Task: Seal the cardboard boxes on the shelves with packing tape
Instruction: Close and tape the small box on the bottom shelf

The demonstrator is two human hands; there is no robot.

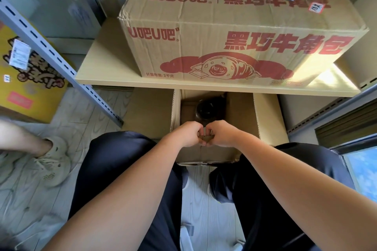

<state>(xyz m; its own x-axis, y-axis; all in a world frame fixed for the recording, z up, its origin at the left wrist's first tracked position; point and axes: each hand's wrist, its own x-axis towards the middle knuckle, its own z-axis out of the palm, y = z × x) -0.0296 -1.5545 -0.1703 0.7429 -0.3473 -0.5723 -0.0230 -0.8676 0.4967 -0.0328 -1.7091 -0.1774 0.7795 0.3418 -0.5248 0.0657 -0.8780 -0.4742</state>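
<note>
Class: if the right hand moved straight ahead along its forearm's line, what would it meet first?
Probably the left hand, which the right hand already seems to touch over the open box; depth is unclear.

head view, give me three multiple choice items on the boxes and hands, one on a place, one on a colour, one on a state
1. Where does the printed box stand?
A. on the shelf board above the open box
B. on the floor
C. inside the open box

2. What colour is the print on it?
A. blue
B. red
C. green

3. How is the open box below the shelf?
A. taped shut
B. crushed flat
C. flaps open

Answers:
1 A, it rests on the shelf board over the open box.
2 B, letters and croissant drawing are red.
3 C, its inside shows while the left hand and right hand pinch something small and brown together over it.
</note>
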